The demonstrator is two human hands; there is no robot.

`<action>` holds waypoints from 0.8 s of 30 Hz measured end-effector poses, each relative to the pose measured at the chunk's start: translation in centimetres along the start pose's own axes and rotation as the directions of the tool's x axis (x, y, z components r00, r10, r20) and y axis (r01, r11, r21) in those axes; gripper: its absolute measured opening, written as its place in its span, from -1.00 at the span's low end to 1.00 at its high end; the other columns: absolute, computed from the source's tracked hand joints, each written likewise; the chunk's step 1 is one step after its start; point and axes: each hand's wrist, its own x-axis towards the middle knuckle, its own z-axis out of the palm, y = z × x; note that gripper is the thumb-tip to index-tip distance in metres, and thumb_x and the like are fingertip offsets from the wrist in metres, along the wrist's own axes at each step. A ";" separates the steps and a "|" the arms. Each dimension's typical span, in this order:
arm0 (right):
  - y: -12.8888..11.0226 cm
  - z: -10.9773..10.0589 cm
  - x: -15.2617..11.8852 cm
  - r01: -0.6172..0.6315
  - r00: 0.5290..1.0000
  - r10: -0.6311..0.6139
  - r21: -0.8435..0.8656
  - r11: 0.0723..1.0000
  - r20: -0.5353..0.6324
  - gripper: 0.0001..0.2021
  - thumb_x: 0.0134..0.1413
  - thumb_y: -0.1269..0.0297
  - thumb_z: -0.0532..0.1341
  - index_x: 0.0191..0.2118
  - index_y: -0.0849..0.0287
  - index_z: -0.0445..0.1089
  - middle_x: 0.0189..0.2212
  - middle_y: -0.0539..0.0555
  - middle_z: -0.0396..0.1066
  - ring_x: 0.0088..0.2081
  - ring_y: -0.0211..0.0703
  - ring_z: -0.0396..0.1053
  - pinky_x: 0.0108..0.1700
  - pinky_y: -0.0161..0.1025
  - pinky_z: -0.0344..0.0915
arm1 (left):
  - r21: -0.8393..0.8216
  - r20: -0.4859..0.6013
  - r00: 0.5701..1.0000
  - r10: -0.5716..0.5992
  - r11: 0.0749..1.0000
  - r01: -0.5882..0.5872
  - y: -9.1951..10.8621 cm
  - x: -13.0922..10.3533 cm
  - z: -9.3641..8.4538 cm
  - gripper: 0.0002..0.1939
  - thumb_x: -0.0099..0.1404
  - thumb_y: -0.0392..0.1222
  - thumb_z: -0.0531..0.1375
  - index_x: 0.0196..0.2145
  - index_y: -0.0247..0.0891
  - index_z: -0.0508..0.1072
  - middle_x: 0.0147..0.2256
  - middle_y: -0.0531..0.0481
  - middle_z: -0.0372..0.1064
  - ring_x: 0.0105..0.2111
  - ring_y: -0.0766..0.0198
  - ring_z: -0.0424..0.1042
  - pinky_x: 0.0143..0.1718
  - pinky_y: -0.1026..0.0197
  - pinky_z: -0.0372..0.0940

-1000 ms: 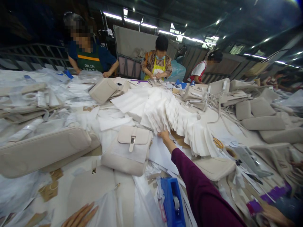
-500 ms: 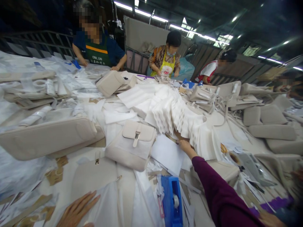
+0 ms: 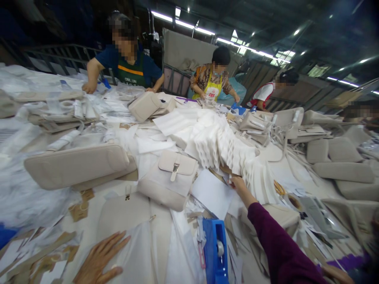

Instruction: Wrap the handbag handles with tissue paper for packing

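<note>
From the head view, the right hand [image 3: 238,184] reaches out on a maroon sleeve and pinches the near edge of the fanned stack of white sheets [image 3: 231,148], whose long axis runs from the far left toward the near right of the surface [image 3: 89,221]. The left hand [image 3: 99,258] lies open, fingers spread, on a clear plastic bag [image 3: 139,252]. Between them sit a cream flap bag [image 3: 170,179] and a blue tape dispenser [image 3: 215,248] (right beside the sleeve). Across the surface, three people work.

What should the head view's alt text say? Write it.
The person's right hand reaches into a fanned stack of white sheets while the left hand lies flat on a clear plastic bag, beside beige handbags and a blue tape dispenser.
</note>
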 end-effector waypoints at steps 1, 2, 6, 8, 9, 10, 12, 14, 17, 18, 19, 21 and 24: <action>0.1 0.3 -0.9 -0.036 0.999 0.036 0.039 0.999 0.019 -0.92 -0.12 0.39 0.16 -0.55 0.19 0.27 -0.70 0.03 0.31 -0.60 -0.21 0.30 -0.56 -0.31 0.26 | 0.000 -0.001 1.000 -0.001 1.000 0.001 0.0 -0.1 0.0 -0.29 0.13 0.32 0.06 0.19 0.10 0.12 0.15 0.05 0.22 0.11 0.07 0.21 0.03 0.10 0.14; 0.2 0.6 -1.9 -0.070 0.997 0.068 0.062 0.996 0.043 -0.92 -0.13 0.42 0.16 -0.55 0.19 0.26 -0.68 0.05 0.32 -0.61 -0.23 0.29 -0.57 -0.31 0.25 | -0.002 -0.002 1.000 -0.001 1.000 0.001 -0.1 -0.2 0.1 -0.29 0.12 0.33 0.06 0.19 0.10 0.12 0.15 0.05 0.22 0.11 0.06 0.21 0.03 0.09 0.14; 0.2 1.0 -6.3 -0.182 0.969 0.146 0.178 0.967 0.197 -0.89 -0.20 0.50 0.21 -0.43 0.23 0.31 -0.53 0.13 0.40 -0.51 -0.22 0.36 -0.43 -0.27 0.34 | -0.027 0.000 1.000 0.004 1.000 -0.004 -0.4 -0.5 0.4 -0.29 0.13 0.33 0.06 0.19 0.10 0.13 0.15 0.05 0.21 0.11 0.07 0.19 0.05 0.09 0.11; -0.1 1.4 -8.7 -0.240 0.932 0.153 0.241 0.940 0.330 -0.77 -0.22 0.47 0.25 -0.31 0.24 0.34 -0.43 0.14 0.43 -0.42 -0.21 0.39 -0.32 -0.23 0.35 | -0.047 0.012 1.000 -0.003 0.999 0.003 -0.5 -0.6 0.5 -0.30 0.13 0.33 0.06 0.19 0.09 0.13 0.15 0.03 0.21 0.12 0.07 0.18 0.06 0.09 0.10; -0.3 1.8 -10.0 -0.252 0.909 0.140 0.251 0.935 0.394 -0.73 -0.22 0.44 0.26 -0.26 0.23 0.34 -0.39 0.14 0.43 -0.39 -0.20 0.39 -0.28 -0.21 0.35 | -0.058 0.024 1.000 -0.011 0.998 0.012 -0.5 -0.6 0.5 -0.30 0.14 0.33 0.05 0.19 0.09 0.13 0.16 0.02 0.20 0.12 0.07 0.18 0.06 0.08 0.10; -0.7 2.4 -11.3 -0.237 0.887 0.111 0.236 0.943 0.449 -0.70 -0.21 0.40 0.27 -0.23 0.23 0.34 -0.35 0.13 0.42 -0.37 -0.21 0.39 -0.25 -0.20 0.34 | -0.069 0.041 0.999 -0.022 0.997 0.025 -0.4 -0.7 0.4 -0.31 0.15 0.32 0.04 0.19 0.09 0.13 0.16 0.02 0.20 0.12 0.07 0.17 0.07 0.07 0.09; -1.4 4.5 -14.0 -0.100 0.848 0.011 0.139 0.985 0.529 -0.72 -0.17 0.31 0.25 -0.22 0.20 0.35 -0.35 0.08 0.40 -0.39 -0.24 0.35 -0.25 -0.23 0.30 | -0.094 0.097 0.994 -0.048 0.994 0.057 0.0 -0.8 -0.2 -0.34 0.18 0.30 0.03 0.19 0.09 0.13 0.16 0.01 0.19 0.13 0.08 0.15 0.09 0.05 0.07; -2.3 7.8 -16.7 0.132 0.793 -0.115 0.015 0.991 0.599 -0.78 -0.08 0.23 0.18 -0.25 0.17 0.35 -0.41 0.02 0.36 -0.43 -0.26 0.28 -0.30 -0.28 0.25 | -0.132 0.188 0.980 -0.060 0.988 0.086 0.4 -0.8 -1.0 -0.32 0.15 0.32 0.04 0.19 0.07 0.13 0.18 -0.01 0.16 0.16 0.07 0.11 0.10 0.01 0.06; -3.7 14.4 -20.7 0.465 0.663 -0.264 -0.109 0.879 0.701 -0.75 0.09 0.14 0.02 -0.23 0.12 0.35 -0.47 -0.02 0.31 -0.42 -0.23 0.24 -0.33 -0.30 0.19 | -0.181 0.278 0.958 -0.067 0.976 0.121 0.6 -0.9 -1.9 -0.25 0.11 0.35 0.06 0.20 0.05 0.10 0.21 -0.04 0.10 0.19 0.04 0.06 0.13 -0.05 0.00; -4.1 16.9 -22.0 0.537 0.621 -0.285 -0.131 0.833 0.730 -0.72 0.13 0.13 -0.03 -0.20 0.11 0.35 -0.47 -0.02 0.31 -0.41 -0.21 0.24 -0.32 -0.30 0.19 | -0.193 0.278 0.958 -0.075 0.972 0.132 0.7 -1.0 -2.1 -0.25 0.11 0.36 0.06 0.20 0.06 0.10 0.21 -0.04 0.10 0.20 0.05 0.04 0.14 -0.05 -0.01; -4.4 19.4 -23.2 0.598 0.588 -0.296 -0.157 0.786 0.753 -0.71 0.16 0.14 -0.06 -0.18 0.10 0.34 -0.48 -0.02 0.31 -0.40 -0.20 0.25 -0.31 -0.30 0.18 | -0.201 0.277 0.957 -0.080 0.970 0.140 0.6 -1.1 -2.2 -0.25 0.10 0.36 0.06 0.20 0.06 0.10 0.21 -0.04 0.09 0.20 0.05 0.04 0.15 -0.05 -0.03; -4.8 24.3 -25.4 0.700 0.546 -0.308 -0.223 0.678 0.779 -0.72 0.19 0.21 -0.07 -0.14 0.10 0.33 -0.45 0.00 0.35 -0.36 -0.18 0.28 -0.28 -0.30 0.16 | -0.217 0.262 0.961 -0.082 0.966 0.142 0.6 -1.4 -2.1 -0.25 0.10 0.36 0.07 0.20 0.08 0.10 0.21 -0.04 0.08 0.20 0.05 0.04 0.15 -0.06 -0.04; -4.5 30.4 -27.6 0.805 0.530 -0.319 -0.348 0.480 0.786 -0.76 0.14 0.40 -0.03 -0.16 0.18 0.32 -0.30 0.10 0.38 -0.26 -0.15 0.30 -0.23 -0.31 0.12 | -0.237 0.221 0.971 -0.086 0.961 0.139 0.7 -1.8 -1.8 -0.24 0.09 0.36 0.07 0.19 0.09 0.10 0.21 -0.04 0.09 0.19 0.03 0.03 0.14 -0.07 -0.05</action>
